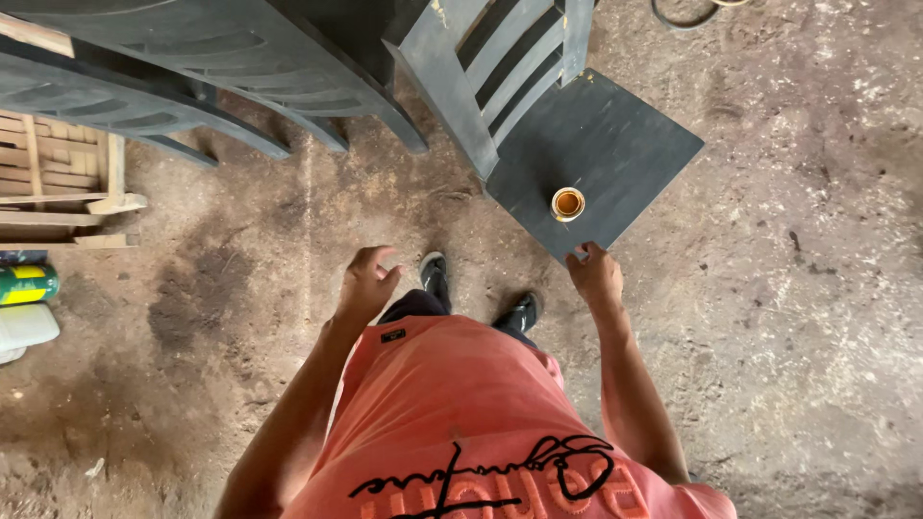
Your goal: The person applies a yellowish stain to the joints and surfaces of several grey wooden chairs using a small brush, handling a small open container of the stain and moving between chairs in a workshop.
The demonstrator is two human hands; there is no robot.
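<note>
The person stands on a dirt floor (808,317) in an orange shirt (452,413), dark shoes (519,312) just showing below it. The right hand (594,274) is out in front, its fingertips touching the near corner of a dark grey wooden chair (596,144) — resting on the seat edge, not wrapped around it as far as can be seen. The left hand (365,284) hangs free over the ground, fingers loosely curled and holding nothing.

The step in hand looks like taking hold of the chair. By my reckoning, a firm grip calls for the fingers to close under the seat edge and for the left hand to come across to the slatted back.

The chair is painted a flat, dusty grey, and its seat is bare but for a small round tin (567,204) with an amber inside — it sits near the front corner, close to the right hand, and could slide if the seat tips. Beyond lie stacked grey plastic chairs (192,67), with a wooden pallet (58,173) at the left.
</note>
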